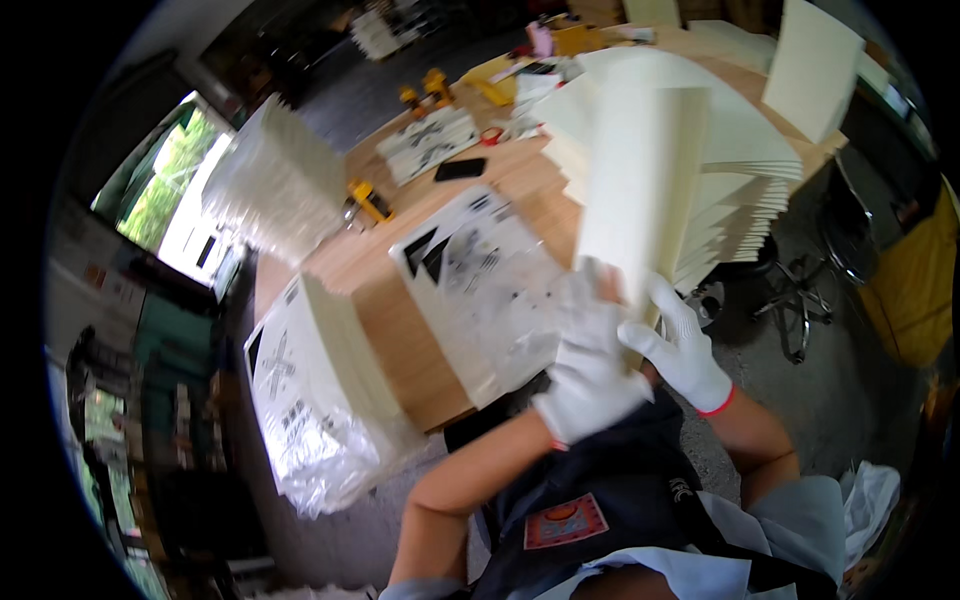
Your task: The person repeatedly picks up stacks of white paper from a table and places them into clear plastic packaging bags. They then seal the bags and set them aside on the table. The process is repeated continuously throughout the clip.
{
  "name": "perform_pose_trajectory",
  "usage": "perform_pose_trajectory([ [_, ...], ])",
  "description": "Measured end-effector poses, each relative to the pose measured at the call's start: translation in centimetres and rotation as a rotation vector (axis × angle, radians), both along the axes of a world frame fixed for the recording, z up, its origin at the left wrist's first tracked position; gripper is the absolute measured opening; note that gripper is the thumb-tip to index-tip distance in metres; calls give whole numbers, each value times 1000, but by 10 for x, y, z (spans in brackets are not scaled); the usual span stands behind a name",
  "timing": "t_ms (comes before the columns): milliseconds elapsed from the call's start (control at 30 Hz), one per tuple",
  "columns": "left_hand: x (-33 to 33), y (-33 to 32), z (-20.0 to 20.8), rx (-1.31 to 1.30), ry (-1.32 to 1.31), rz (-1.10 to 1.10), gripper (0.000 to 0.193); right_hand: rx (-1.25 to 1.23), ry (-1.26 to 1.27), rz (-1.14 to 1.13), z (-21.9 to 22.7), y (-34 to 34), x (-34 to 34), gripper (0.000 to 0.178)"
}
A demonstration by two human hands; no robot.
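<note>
A tall cream sheet [640, 180] stands upright before me, its right side curved and blurred by motion. I cannot tell whether it is one sheet or several. My left hand [592, 375], in a white knit glove, is closed at the sheet's lower left; its fingertips are blurred. At the lower right edge my right hand [684, 348], gloved in white with a red cuff, pinches the sheet between thumb and fingers. Behind it lies a fanned stack of cream sheets [735, 130]. Left of my hands, a printed clear plastic bag [490, 290] lies flat on the table.
The wooden table [400, 335] carries a bagged stack of sheets [330, 390] at the near left and a pile of clear plastic bags [275, 180] farther back. A black phone [460, 169] and a yellow tool [371, 200] lie beyond. An office chair [800, 290] stands at right.
</note>
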State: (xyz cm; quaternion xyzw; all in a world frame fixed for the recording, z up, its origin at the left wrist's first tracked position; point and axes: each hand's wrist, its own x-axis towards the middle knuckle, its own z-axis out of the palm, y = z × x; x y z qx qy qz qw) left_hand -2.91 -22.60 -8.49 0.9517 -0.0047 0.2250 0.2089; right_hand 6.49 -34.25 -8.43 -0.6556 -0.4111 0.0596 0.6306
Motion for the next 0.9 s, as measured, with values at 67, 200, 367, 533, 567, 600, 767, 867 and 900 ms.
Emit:
perform_pose_trajectory([
  [67, -10, -20, 6, -49, -59, 10, 87, -123, -22, -190, -39, -12, 5, 39],
  [200, -37, 45, -23, 58, -300, 171, 84, -236, -92, -112, -23, -35, 10, 23],
  [367, -25, 134, -8, -113, -238, 542, 50, -393, -1014, 1, -37, -63, 14, 16],
  [533, -32, 134, 5, -942, 34, 146, 37, -821, -873, 147, -54, -49, 7, 19],
  [567, -38, 126, 5, -1020, 136, 55, 35, -882, -828, 166, -58, -41, 9, 20],
  [600, -44, 116, 4, -944, 193, -48, 34, -941, -784, 187, -58, -34, 11, 20],
  [767, -82, 79, -48, -174, 180, -214, 22, -579, 274, 514, -119, -1, 45, 25],
  [867, -86, 60, -83, -277, -197, -351, 18, -332, 766, 527, -124, 32, 31, 23],
  [900, -77, 62, -80, -249, -198, -321, 14, -361, 583, 511, -128, 42, 28, 24],
])
